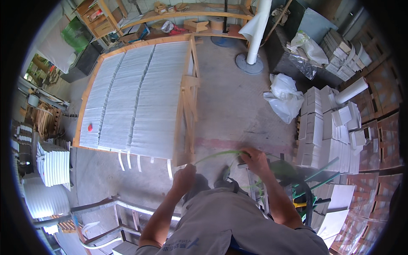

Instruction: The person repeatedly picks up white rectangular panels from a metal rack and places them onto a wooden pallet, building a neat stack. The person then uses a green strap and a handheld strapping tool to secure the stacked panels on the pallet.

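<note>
A thin green strap (217, 154) arcs between my two hands in front of my body. My left hand (185, 176) is closed at its left end, close to the near right corner of a large wooden crate (189, 123). My right hand (255, 160) pinches the strap farther right, and more green strap hangs in loose loops below it, blurred. In the crate, pale grey sheets (159, 85) stand packed on edge in several rows. A small red piece (90, 127) lies on them near the left edge. White strips (138, 163) stick out below the crate's near side.
Stacked white boxes (312, 127) stand at the right, beside a clear plastic bag (285, 95). A strap dispenser with a black rim (308, 199) is near my right arm. A metal frame (136, 208) stands at lower left. A white roll (258, 38) rises from a round base farther back.
</note>
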Available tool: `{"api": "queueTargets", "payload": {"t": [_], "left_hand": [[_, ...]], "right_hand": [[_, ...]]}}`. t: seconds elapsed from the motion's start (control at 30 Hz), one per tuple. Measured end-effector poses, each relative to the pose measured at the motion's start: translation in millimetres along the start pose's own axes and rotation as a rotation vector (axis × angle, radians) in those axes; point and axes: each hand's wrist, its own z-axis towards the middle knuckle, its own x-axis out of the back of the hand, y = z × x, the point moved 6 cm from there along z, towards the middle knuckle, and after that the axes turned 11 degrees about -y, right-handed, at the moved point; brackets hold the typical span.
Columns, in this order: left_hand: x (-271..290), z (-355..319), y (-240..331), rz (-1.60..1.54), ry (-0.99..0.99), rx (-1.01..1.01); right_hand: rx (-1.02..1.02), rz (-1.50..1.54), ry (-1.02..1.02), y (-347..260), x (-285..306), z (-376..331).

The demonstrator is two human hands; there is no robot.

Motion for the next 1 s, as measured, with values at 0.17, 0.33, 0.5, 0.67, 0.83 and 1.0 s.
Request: {"api": "queueTargets", "payload": {"t": [0.17,0.33,0.5,0.67,0.83,1.0], "left_hand": [[-2,35,49,-0.013,-0.08,-0.039],[9,102,86,0.12,-0.278,-0.114],[39,184,93,0.033,-0.247,-0.227],[90,262,95,0.054,-0.13,-0.344],[148,325,94,0.211,-0.003,-0.492],[186,388,80,-0.005,0.121,-0.479]], "right_hand": [[-0.063,0.016,-0.167,17,-4,17],[0.02,0.009,-0.265,21,-10,50],[-0.105,0.039,-0.207,40,31,111],[-0.165,0.014,-0.119,36,78,186],[-0.105,0.006,-0.014,21,113,249],[0.007,-0.235,-0.04,15,133,300]]}}
